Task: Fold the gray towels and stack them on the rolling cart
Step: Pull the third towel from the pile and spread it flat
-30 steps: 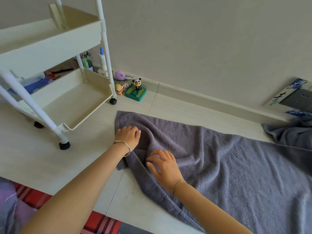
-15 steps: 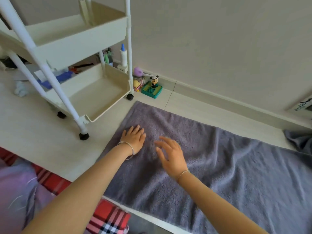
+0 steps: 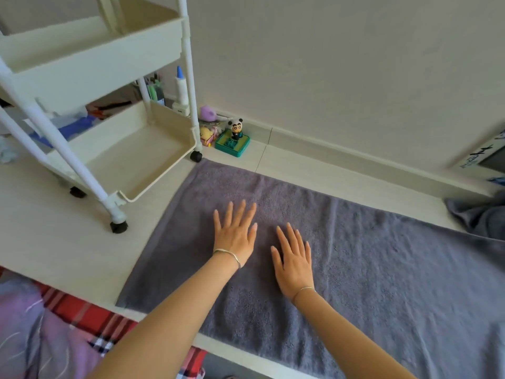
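Gray towel (image 3: pixel 355 269) spread on floor; L hand (image 3: pixel 237 236) & R hand (image 3: pixel 293 262) flat, fingers splayed, pressing its left part, gripping nothing.

Gray towel (image 3: pixel 355 255) flat on floor (image 3: pixel 54 242)

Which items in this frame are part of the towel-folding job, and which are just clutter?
Job: flat gray terry towel under left hand and right hand; crumpled gray towel; cream rolling cart.

Clutter: panda figurine on green base; purple plush toy; white blue-capped bottle; red plaid cloth.
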Demonstrator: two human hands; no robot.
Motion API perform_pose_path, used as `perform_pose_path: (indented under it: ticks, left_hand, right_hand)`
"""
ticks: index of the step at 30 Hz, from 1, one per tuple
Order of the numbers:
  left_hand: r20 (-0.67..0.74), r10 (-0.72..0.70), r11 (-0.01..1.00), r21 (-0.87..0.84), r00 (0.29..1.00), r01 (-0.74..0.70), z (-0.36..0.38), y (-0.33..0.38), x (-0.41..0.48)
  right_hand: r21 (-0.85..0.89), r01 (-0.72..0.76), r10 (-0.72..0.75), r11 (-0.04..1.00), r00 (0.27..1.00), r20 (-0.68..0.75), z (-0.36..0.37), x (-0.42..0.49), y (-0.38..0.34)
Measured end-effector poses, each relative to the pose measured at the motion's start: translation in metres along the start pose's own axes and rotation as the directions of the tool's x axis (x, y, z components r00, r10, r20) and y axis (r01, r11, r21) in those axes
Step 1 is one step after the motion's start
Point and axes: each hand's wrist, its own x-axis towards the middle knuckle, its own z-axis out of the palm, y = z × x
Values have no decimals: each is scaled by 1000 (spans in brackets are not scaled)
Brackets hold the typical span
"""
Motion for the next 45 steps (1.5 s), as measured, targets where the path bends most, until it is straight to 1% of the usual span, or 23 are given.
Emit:
perform_pose_path:
  ticks: [1, 2, 5, 8, 10, 13, 15, 16, 18, 20, 22, 25, 28, 30, 31, 32, 33, 34, 37, 40, 42, 43, 45]
  left_hand:
    - [32, 28, 1000, 4, 999, -29, 7, 12, -5]
    - [56, 26, 1000, 16, 998, -27, 15, 19, -7]
    - [61, -22, 996, 87, 998, 17, 28, 19, -7]
    - [51, -25, 993, 115, 998, 19, 29, 17, -1]
    - [52, -27, 991, 129, 998, 20, 28, 18, 1]
    - [50, -14, 990, 139, 999, 7, 25, 21, 2]
    - [54, -6, 988, 155, 999, -2, 25, 22, 1]
    - [57, -10, 986, 165, 998, 1, 24, 22, 0]
    - [72, -32, 987, 160, 997, 20, 21, 28, 0]
    - [76, -30, 992, 125, 997, 20, 19, 51, -4]
    - [64, 37, 995, 90, 997, -43, 19, 89, -12]
    - [57, 190, 982, 5, 980, -191, 27, 166, -34]
    - [104, 294, 955, -9, 950, -295, 45, 242, -57]
    - [140, 327, 945, -22, 935, -327, 56, 287, -73]
    - [182, 338, 940, -13, 923, -341, 59, 309, -82]
    - [193, 335, 940, 4, 922, -342, 65, 324, -90]
    - [174, 337, 939, 1, 925, -343, 77, 338, -97]
    - [194, 350, 936, -19, 917, -353, 91, 356, -106]
    - [231, 389, 918, -11, 892, -397, 127, 384, -123]
    - [233, 371, 924, 2, 899, -382, 139, 406, -130]
    - [246, 353, 926, 44, 903, -374, 141, 430, -130]
    - [238, 366, 919, 64, 900, -390, 143, 438, -128]
    - [219, 394, 907, 63, 893, -416, 149, 457, -126]
  right_hand:
    - [-8, 2, -2, 1000, 1000, 0, 1, -2, 3]
    - [-20, -1, 1, 1000, 1000, -2, 0, -5, 8]
    - [-75, -52, 50, 996, 998, -22, -8, -20, 39]
    - [-109, -171, 165, 979, 984, -62, -24, -41, 84]
    - [-100, -274, 264, 957, 959, -100, -37, -60, 117]
    - [-94, -426, 413, 900, 901, -135, -57, -91, 162]
    - [-81, -497, 485, 864, 864, -131, -69, -109, 186]
    - [-75, -509, 499, 857, 858, -124, -74, -115, 195]
    - [-70, -494, 486, 867, 867, -109, -83, -123, 208]
    - [-53, -468, 460, 882, 881, -110, -94, -130, 219]
    - [-46, -437, 430, 898, 896, -112, -104, -136, 228]
    - [-47, -402, 395, 914, 912, -112, -114, -144, 243]
    - [-36, -392, 386, 919, 916, -108, -124, -153, 262]
    - [-38, -371, 364, 928, 924, -118, -133, -158, 279]
    - [-30, -368, 362, 929, 924, -126, -139, -164, 291]
    - [-25, -369, 363, 929, 923, -130, -143, -168, 301]
    - [-25, -376, 370, 926, 920, -129, -147, -173, 310]
    - [-30, -389, 383, 921, 915, -130, -150, -182, 325]
    - [-38, -420, 414, 907, 904, -107, -150, -209, 364]
    - [-65, -377, 372, 924, 925, -80, -151, -242, 393]
    - [-33, -343, 339, 939, 937, -82, -164, -254, 411]
    - [-13, -325, 322, 946, 941, -107, -174, -254, 418]
    - [28, -316, 314, 948, 919, -239, -198, -252, 439]
